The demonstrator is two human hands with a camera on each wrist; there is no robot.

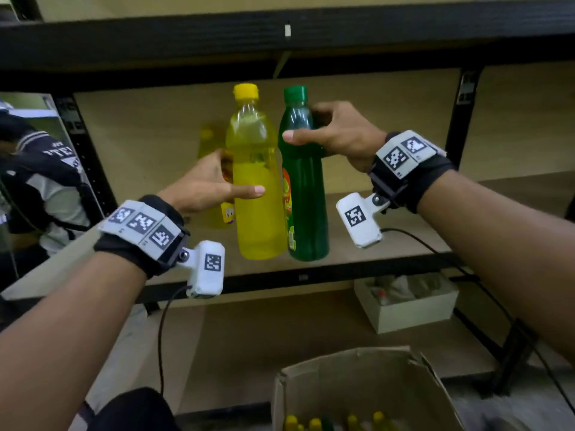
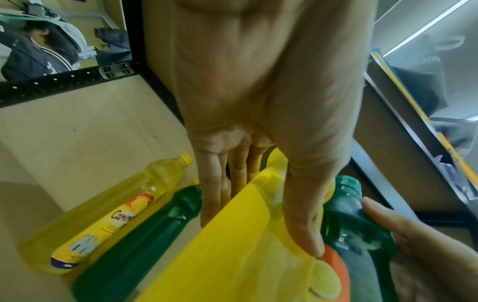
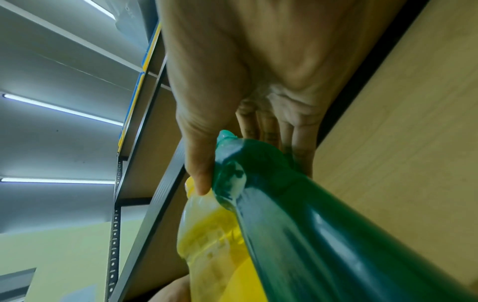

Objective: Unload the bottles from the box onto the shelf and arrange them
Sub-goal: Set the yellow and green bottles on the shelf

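Two bottles in your grip, upright, side by side over shelf (image 1: 373, 244) front edge: yellow bottle (image 1: 253, 181) in left hand (image 1: 205, 185), green bottle (image 1: 303, 194) held near neck by right hand (image 1: 336, 135). Earlier bottles (image 2: 108, 204) stand behind, so row likely fills back-to-front. Box (image 1: 357, 387) below holds more.

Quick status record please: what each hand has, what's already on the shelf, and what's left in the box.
left hand: grips yellow bottle at mid-body
right hand: grips green bottle at its shoulder
held bottles: upright, side by side, at the shelf front
already on shelf: one yellow labelled bottle, one dark green bottle, behind the held pair
cardboard box: several yellow caps visible, count unclear
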